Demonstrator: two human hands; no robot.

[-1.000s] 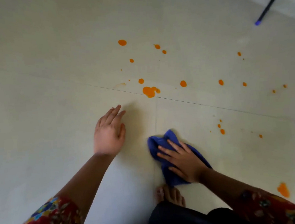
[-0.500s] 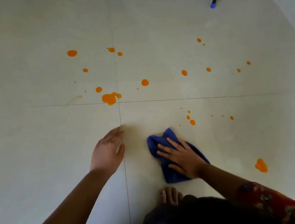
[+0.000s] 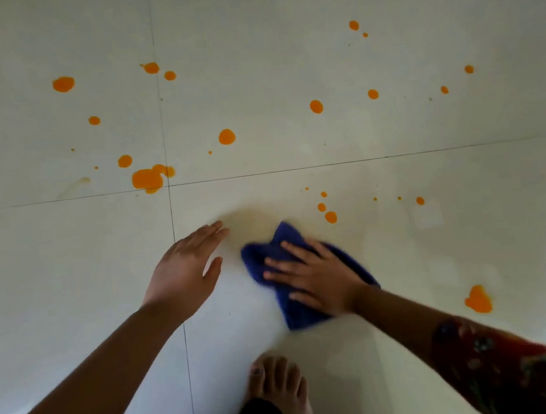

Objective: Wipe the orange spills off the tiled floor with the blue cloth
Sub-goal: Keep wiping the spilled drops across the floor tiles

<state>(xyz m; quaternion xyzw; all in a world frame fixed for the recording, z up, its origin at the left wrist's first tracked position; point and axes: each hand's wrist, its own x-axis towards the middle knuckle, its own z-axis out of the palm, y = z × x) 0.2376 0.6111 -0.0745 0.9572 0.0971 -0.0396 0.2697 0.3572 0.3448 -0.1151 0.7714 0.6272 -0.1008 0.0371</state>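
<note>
Change over the last second: not much on the spill side. The orange spills look the same in number, none lifted off the tiled floor. The blue cloth now shows motion blur, so a stroke is under way. The left hand has moved across the grout line, fingertips now on the cloth's tile.

Read: wiping has barely started and nearly all the drops remain. There's a faint yellowish haze on the floor around the cloth, possibly smeared residue.

Grip: right hand lies flat on top of the cloth, fingers spread and straight, pressing rather than clutching. Left hand is flat with straight fingers and holds nothing; I can't tell if it bears weight.

The cloth is bunched under the right palm, its front corner poking out past the fingertips. The small drop cluster sits just beside that corner, to its right. The lone blob is well apart, beside the right forearm.
</note>
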